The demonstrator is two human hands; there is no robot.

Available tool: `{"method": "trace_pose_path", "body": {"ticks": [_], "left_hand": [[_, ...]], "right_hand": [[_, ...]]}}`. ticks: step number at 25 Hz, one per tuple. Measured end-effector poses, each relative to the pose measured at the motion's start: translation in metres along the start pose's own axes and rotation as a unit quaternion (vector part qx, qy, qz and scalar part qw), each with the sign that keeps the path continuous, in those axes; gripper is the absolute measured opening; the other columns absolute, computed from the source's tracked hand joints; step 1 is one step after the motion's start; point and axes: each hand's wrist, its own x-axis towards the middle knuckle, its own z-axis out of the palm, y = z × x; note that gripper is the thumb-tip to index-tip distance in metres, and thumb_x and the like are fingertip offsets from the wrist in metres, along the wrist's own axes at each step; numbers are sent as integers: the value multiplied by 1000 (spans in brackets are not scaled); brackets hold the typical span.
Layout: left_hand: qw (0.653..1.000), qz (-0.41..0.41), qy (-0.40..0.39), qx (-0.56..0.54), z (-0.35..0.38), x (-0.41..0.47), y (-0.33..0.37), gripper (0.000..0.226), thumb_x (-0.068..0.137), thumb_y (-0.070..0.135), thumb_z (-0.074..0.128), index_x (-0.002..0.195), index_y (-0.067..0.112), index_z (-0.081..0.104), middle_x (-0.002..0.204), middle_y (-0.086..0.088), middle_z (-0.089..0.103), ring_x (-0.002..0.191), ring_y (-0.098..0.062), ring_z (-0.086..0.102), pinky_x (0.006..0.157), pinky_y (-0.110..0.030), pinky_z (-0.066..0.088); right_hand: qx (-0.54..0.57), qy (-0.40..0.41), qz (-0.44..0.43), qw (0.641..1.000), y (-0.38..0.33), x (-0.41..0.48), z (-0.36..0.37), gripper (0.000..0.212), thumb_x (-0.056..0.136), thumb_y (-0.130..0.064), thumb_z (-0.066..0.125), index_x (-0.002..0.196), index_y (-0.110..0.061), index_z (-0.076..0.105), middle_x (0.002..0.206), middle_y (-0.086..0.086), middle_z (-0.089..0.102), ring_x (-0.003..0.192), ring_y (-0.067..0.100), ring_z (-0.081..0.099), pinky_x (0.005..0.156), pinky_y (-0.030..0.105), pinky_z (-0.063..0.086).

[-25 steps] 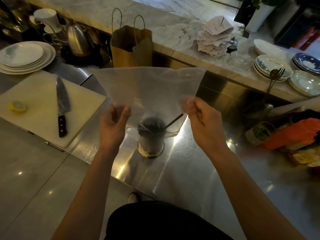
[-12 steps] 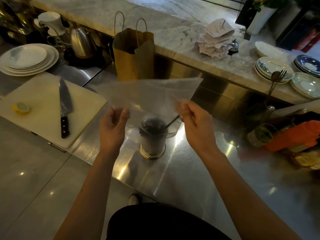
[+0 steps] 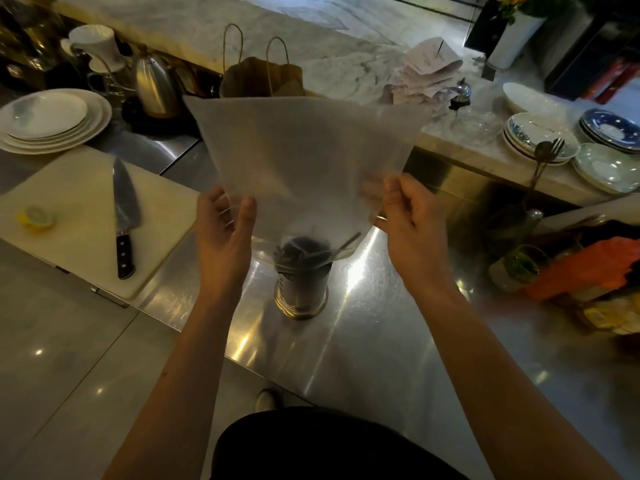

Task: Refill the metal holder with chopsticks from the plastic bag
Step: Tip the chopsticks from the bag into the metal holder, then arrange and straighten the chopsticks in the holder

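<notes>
1. Metal holder [image 3: 300, 292]: stood upright on the steel counter [image 3: 398, 341], between the two forearms. Its top was packed with dark chopsticks [image 3: 299, 251], one of them leaning out to the right.
2. Plastic bag [image 3: 304, 161]: held upended above the holder with its mouth draped over the chopstick tops. The translucent body looked flat and empty.
3. Left grip [image 3: 223, 233]: pinched the bag's left edge between thumb and fingers.
4. Right grip [image 3: 405, 220]: fingers curled closed on the bag's right edge.
5. Progress, as judged: the emptying looked done or all but done. What remained was to lift the bag clear and settle the leaning stick.
6. Surroundings: a cutting board [image 3: 69, 188] to the left carried a knife [image 3: 123, 216] and a lemon piece [image 3: 36, 218]. A brown paper bag [image 3: 263, 79] stood behind the plastic bag, and a sheaf of paper slips [image 3: 426, 74] lay on the marble ledge.
7. Writing: none legible. Marks on the slips were too small to read, and no brand was visible.
</notes>
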Motion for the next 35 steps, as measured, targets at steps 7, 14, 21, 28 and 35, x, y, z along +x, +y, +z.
{"method": "trace_pose_path", "body": {"ticks": [7, 14, 21, 28, 35], "left_hand": [[981, -115, 137, -77, 6, -33, -27, 22, 93, 24, 44, 114, 17, 46, 112, 1, 52, 104, -8, 52, 89, -19, 41], [990, -13, 3, 140, 9, -63, -57, 45, 73, 33, 75, 109, 25, 48, 117, -5, 53, 104, -11, 52, 89, -8, 38], [972, -46, -155, 169, 23, -51, -59, 98, 62, 33, 90, 142, 23, 34, 142, 0, 48, 130, -18, 47, 109, -36, 41], [963, -51, -181, 193, 26, -48, -61, 84, 74, 28, 83, 143, 20, 36, 133, 3, 53, 117, -7, 45, 98, -23, 37], [945, -20, -249, 212, 17, -39, -79, 90, 65, 43, 86, 141, 24, 41, 138, 4, 54, 128, -14, 50, 106, -30, 42]], "right_hand": [[73, 36, 58, 995, 6, 3, -7, 23, 104, -25, 38, 108, -21, 61, 107, -3, 70, 97, 9, 70, 80, 30, 59], [152, 51, 83, 984, 12, 6, -9, 25, 105, -22, 38, 100, -16, 61, 103, 8, 69, 95, 18, 72, 76, 33, 60], [223, 93, 150, 959, 29, 1, -19, 23, 103, -22, 42, 102, -13, 63, 104, 13, 68, 97, 28, 71, 74, 37, 60], [332, 138, 256, 897, 58, -12, -44, 28, 104, -27, 38, 108, -11, 61, 112, 12, 70, 97, 29, 72, 81, 42, 59], [422, 237, 335, 808, 109, -34, -65, 22, 103, -24, 42, 98, -12, 59, 104, 10, 71, 88, 29, 74, 77, 41, 61]]}}
